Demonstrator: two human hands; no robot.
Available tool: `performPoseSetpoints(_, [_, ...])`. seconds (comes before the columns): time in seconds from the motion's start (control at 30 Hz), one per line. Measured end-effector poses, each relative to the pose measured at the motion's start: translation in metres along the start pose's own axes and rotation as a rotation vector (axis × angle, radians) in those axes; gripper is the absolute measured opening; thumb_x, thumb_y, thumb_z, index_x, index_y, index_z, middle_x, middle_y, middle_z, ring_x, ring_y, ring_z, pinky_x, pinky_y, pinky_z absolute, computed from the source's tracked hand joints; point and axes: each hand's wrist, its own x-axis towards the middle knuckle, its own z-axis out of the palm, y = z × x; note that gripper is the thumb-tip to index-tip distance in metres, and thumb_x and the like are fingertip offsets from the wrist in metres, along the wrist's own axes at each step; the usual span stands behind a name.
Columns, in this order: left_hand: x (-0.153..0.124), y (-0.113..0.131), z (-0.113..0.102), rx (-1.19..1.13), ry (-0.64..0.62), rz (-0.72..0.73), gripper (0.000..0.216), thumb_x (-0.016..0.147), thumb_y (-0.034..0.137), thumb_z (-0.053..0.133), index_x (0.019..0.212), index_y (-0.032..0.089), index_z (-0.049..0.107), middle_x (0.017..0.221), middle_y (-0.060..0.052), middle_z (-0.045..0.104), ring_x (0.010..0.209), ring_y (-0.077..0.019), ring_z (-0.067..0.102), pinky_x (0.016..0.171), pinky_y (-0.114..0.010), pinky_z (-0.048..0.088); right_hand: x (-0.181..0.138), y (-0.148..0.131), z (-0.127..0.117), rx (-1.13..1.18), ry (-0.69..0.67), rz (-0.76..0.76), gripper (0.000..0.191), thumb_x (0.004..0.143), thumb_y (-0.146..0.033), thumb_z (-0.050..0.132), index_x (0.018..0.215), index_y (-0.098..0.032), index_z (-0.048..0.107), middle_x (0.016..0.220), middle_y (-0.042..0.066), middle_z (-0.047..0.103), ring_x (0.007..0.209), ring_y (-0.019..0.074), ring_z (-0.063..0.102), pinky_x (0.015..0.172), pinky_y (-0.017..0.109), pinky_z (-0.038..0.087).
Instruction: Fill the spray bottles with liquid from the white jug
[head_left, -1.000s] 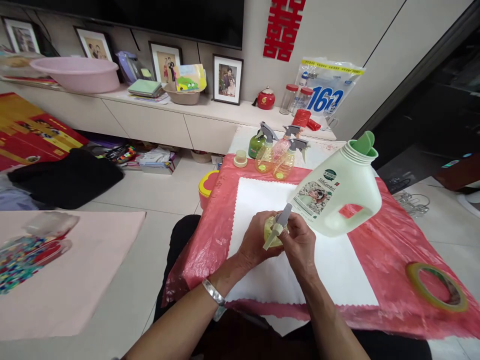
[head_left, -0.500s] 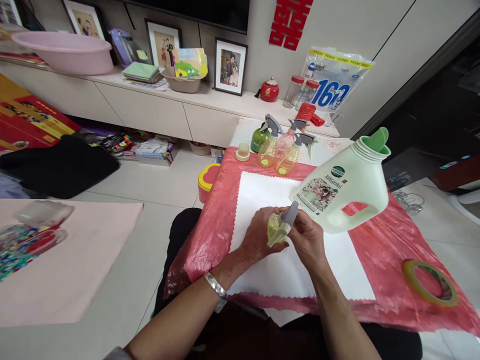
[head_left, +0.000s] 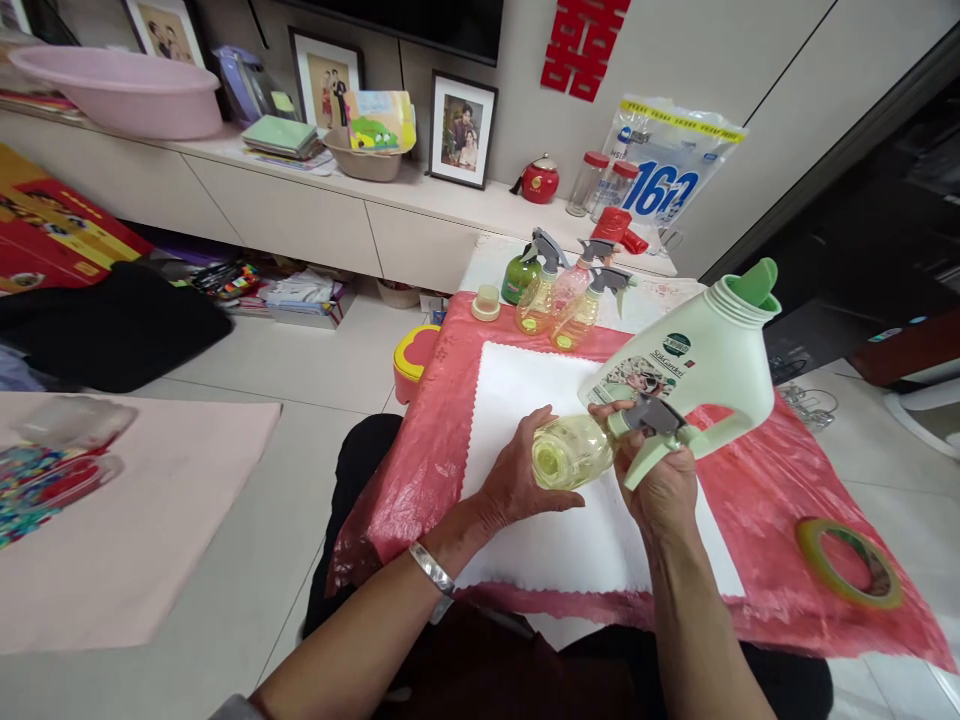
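Note:
A clear yellow spray bottle lies tilted on its side above the white scalloped sheet, its base facing me. My left hand cups the bottle's base end, fingers above and thumb below. Around the neck, just under the grey spray head, my right hand is closed. Behind it stands a large pale green detergent jug with a green spout. Farther back are two more yellow spray bottles, a pink spray bottle and a green bottle.
Red plastic film covers the table. A tape roll lies at the right, and a pale cap sits at the back left. Red-lidded jars stand on the cabinet. A pink-covered surface is at the left.
The spray bottle has turned from pointing end-on to lying sideways, spray head to the right. My right hand has moved right with the neck; my left hand has opened wider around the base.

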Motion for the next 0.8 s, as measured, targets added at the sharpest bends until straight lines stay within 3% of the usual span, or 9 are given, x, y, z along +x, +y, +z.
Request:
performPoseSetpoints(0.13, [0.0,0.001,-0.002,-0.045,-0.048,-0.057,0.119,0.049,0.053,0.096,0.148,0.023,0.036,0.14,-0.016,0.057,0.129,-0.0387,0.055,0.11,-0.055,0.043,0.006,-0.011,0.005,0.043,0.017,0.007,0.036,0.078,-0.041,0.079,0.1,-0.021,0.06,0.102,0.006,0.06,0.11,0.0255,0.059,0.105,0.047,0.048])
performPoseSetpoints(0.43, [0.003,0.0,-0.001,-0.052,0.013,-0.045,0.101,0.051,0.036,0.094,0.136,0.024,0.042,0.129,-0.01,0.061,0.117,-0.0332,0.06,0.101,-0.049,0.049,0.002,-0.004,0.014,0.03,-0.007,0.012,0.045,0.081,-0.041,0.078,0.116,-0.018,0.063,0.105,0.01,0.062,0.115,0.0274,0.058,0.1,0.044,0.05])
performPoseSetpoints(0.67, [0.003,0.007,-0.003,-0.079,-0.023,-0.027,0.098,0.054,0.032,0.092,0.136,0.022,0.039,0.129,-0.012,0.062,0.118,-0.033,0.061,0.101,-0.048,0.05,-0.003,-0.004,-0.002,-0.027,-0.081,0.012,0.041,0.087,-0.036,0.077,0.123,-0.021,0.063,0.105,0.008,0.063,0.115,0.0259,0.057,0.099,0.041,0.05])
performPoseSetpoints(0.8, [0.003,0.008,-0.004,-0.062,-0.042,-0.034,0.098,0.054,0.031,0.092,0.136,0.02,0.038,0.128,-0.013,0.061,0.116,-0.0332,0.061,0.1,-0.049,0.051,-0.004,-0.007,-0.019,-0.082,-0.106,0.026,0.044,0.083,-0.025,0.08,0.123,-0.022,0.064,0.106,0.007,0.064,0.117,0.0253,0.056,0.098,0.038,0.049])
